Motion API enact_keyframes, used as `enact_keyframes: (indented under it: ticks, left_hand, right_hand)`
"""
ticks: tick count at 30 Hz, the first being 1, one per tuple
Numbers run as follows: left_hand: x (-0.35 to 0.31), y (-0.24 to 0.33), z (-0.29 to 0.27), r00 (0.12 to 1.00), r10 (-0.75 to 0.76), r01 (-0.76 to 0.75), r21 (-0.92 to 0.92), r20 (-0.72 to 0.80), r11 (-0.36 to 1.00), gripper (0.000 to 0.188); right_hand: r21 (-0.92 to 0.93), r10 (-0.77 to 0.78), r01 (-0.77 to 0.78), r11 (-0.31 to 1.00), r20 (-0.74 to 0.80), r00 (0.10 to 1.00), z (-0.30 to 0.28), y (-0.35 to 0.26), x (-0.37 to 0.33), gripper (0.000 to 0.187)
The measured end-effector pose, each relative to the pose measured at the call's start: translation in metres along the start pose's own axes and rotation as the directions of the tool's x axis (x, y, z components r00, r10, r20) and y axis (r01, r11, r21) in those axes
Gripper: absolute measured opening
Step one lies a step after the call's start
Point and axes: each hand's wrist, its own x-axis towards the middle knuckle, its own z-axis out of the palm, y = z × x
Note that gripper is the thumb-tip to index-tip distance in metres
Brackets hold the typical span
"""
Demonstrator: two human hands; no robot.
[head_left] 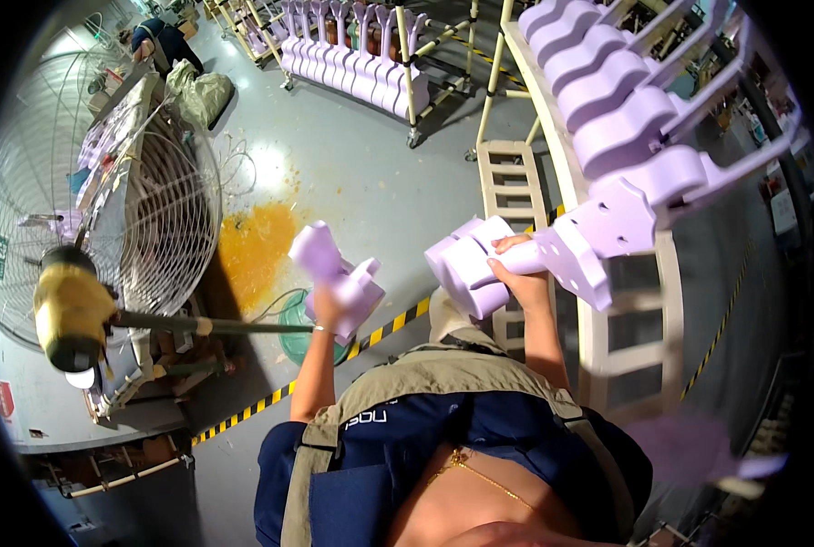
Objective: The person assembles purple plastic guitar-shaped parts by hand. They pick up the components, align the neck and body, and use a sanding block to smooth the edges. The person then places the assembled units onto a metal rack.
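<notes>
My right hand [522, 272] is closed round the necks of a pair of lavender ukuleles [469, 264]. Their bodies point toward the middle of the view, and their drilled headstocks [615, 217] stick out to the right, close to the rack. On the other side, my left hand [329, 308] grips more lavender ukuleles [360, 290]; blur hides how many and exactly how the fingers lie. A row of lavender ukuleles [598, 91] stands side by side on a pale rack [546, 100] at the right.
A large caged fan [70, 305] fills the left side beside a cluttered workbench [138, 137]. Another wheeled rack of lavender ukuleles [352, 68] stands farther off. Yellow-black tape [398, 321] and an orange stain [259, 246] mark the floor. A person [161, 41] bends over at the far left.
</notes>
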Motion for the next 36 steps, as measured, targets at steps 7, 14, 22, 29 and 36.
enact_keyframes:
  ticks: [7, 14, 22, 29, 36]
  left_hand:
    - [0.187, 0.124, -0.055, 0.981, -0.190, 0.183, -0.181, -0.025, 0.966, 0.025]
    - [0.325, 0.144, -0.068, 0.930, -0.216, 0.168, -0.180, -0.296, 0.969, 0.022]
    - [0.496, 0.136, -0.115, 0.792, -0.214, -0.008, -0.359, -0.572, 0.933, 0.021]
    - [0.672, 0.150, -0.192, 0.640, -0.134, -0.190, -0.326, -0.756, 0.926, 0.014]
    - [0.882, 0.190, -0.296, 0.675, 0.062, -0.498, -0.392, -0.736, 0.773, 0.017]
  right_hand:
    - [0.024, 0.019, -0.020, 1.000, 0.056, 0.998, 0.023, 0.004, 0.198, 0.023]
    - [0.102, -0.177, 0.171, 0.980, 0.054, 0.983, 0.090, 0.051, 0.396, 0.014]
    - [-0.004, -0.388, 0.389, 0.921, 0.035, 0.921, 0.215, 0.023, 0.619, 0.011]
    - [0.159, -0.618, 0.627, 0.763, -0.105, 0.779, 0.313, -0.029, 0.815, 0.012]
    - [0.068, -0.578, 0.618, 0.783, -0.286, 0.764, 0.351, -0.097, 0.993, 0.030]
